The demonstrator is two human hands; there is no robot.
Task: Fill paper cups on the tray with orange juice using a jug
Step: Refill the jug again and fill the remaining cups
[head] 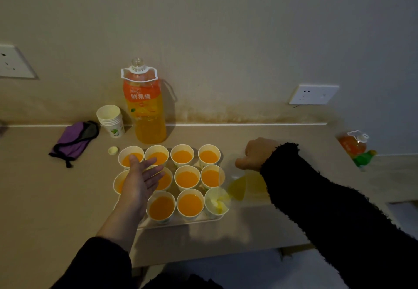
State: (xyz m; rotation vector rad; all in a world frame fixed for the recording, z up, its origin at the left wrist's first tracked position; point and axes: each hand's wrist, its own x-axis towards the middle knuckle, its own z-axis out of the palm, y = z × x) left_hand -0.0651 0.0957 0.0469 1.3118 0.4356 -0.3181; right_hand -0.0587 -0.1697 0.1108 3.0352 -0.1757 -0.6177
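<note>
Several paper cups [187,179] stand in rows on a pale tray [181,222], nearly all holding orange juice. The front right cup [216,202] holds only a little juice at its bottom. My right hand [256,154] grips the handle of a clear jug [242,186], tilted with its spout over that cup; yellow juice sits low in the jug. My left hand [141,179] hovers with straight fingers above the tray's left cups, hiding some of them.
An uncapped orange juice bottle [146,103] stands behind the tray beside a stack of spare cups [110,120]. Its cap [112,150] lies nearby, and a purple pouch [73,140] lies to the left. Another bottle [356,147] lies at the far right. The counter edge runs just in front of the tray.
</note>
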